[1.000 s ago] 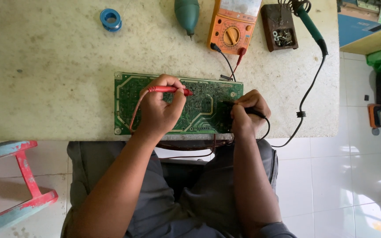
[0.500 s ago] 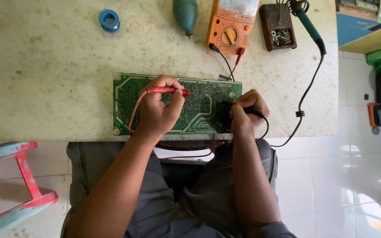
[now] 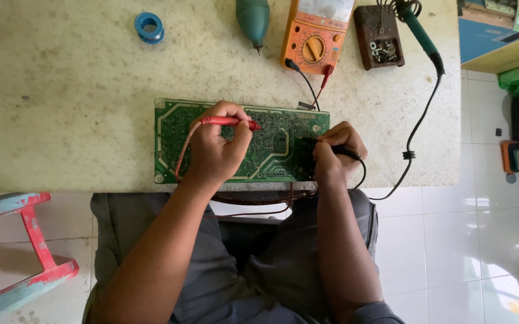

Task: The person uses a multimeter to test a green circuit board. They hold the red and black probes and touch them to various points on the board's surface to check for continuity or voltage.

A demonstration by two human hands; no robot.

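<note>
Two hands work a flat green circuit board (image 3: 271,150) on the counter (image 3: 61,108): left hand (image 3: 214,150) grips a red probe (image 3: 229,122), right hand (image 3: 334,153) grips a black probe (image 3: 346,153)

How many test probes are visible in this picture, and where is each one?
2. The red probe is in the left hand; the black probe is in the right hand, mostly hidden. Both are over the green circuit board.

board (image 3: 271,150): middle and right end covered by the hands
black probe (image 3: 346,153): tip hidden inside the right hand (image 3: 334,153)
meter (image 3: 316,36): top cut off by the upper edge
pump (image 3: 253,18): upper part cut off
stool (image 3: 13,252): cut by the left edge
</note>
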